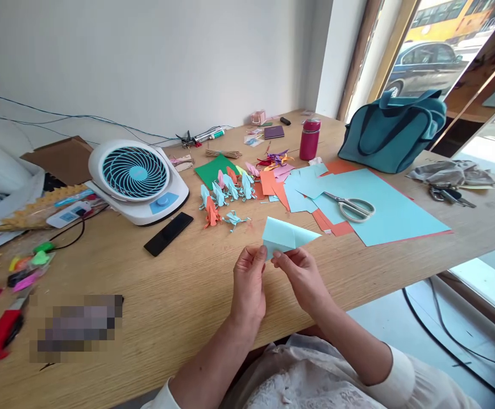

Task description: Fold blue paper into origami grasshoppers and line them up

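Note:
A light blue sheet of folded paper point(287, 236) is held just above the table's front part, its pointed end toward the right. My left hand point(249, 281) pinches its lower left corner between thumb and fingers. With thumb on top, my right hand point(302, 278) grips the lower edge close beside the left thumb. Crease lines show across the paper. Beyond it lie several folded paper figures, among them an orange one point(211, 212) and a light blue one point(233, 220). To the right, scissors point(353, 208) rest on a large light blue paper sheet point(400, 210).
A white fan point(138, 179) stands at the left behind a black phone point(169, 233). A pink bottle point(310, 140) and a teal bag point(394, 133) stand at the back right. Keys point(449, 195) lie at the right; a red-handled cutter point(0, 335) lies at far left.

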Tool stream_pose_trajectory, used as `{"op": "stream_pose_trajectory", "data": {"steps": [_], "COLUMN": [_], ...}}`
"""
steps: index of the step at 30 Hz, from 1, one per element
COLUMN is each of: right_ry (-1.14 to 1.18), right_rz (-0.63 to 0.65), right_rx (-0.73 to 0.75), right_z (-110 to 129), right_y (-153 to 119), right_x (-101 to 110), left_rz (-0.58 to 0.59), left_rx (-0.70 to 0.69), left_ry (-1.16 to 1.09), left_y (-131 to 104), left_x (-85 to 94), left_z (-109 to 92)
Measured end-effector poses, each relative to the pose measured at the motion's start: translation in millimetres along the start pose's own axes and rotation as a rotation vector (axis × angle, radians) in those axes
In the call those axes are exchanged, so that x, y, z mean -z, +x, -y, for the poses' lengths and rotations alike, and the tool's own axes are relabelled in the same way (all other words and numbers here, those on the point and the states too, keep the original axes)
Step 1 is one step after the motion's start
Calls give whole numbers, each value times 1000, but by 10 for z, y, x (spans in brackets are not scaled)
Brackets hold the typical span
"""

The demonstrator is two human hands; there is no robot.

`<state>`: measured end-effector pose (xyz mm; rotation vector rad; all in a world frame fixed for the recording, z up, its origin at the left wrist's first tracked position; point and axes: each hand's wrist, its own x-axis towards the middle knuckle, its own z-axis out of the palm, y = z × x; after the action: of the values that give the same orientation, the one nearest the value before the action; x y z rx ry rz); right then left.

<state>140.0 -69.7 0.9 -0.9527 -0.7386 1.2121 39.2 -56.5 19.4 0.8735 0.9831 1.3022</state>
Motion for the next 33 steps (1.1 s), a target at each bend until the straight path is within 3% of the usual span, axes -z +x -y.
{"op": "stream_pose_trajectory", "data": {"steps": [6, 13, 17, 23, 33], "right_ry": [123, 249, 253, 183, 168], "right_rz": [-48, -32, -43, 20, 70], "right_rx": [-40, -72, -63, -97, -134], "right_z": [-73, -40, -30, -73, -120], "right_y": [1, -49, -69, -79, -102], "right_x": [52, 33, 58, 118, 176], "left_rz": [62, 88, 96, 133, 136], "left_rx": [-190, -254, -312, -527, -462], "left_ry": [172, 271, 472, 675, 590], "left_y": [-47, -107, -105, -70, -111], "left_x": [3, -20, -20, -3, -44], "left_z": [120, 159, 73, -162, -252]}}
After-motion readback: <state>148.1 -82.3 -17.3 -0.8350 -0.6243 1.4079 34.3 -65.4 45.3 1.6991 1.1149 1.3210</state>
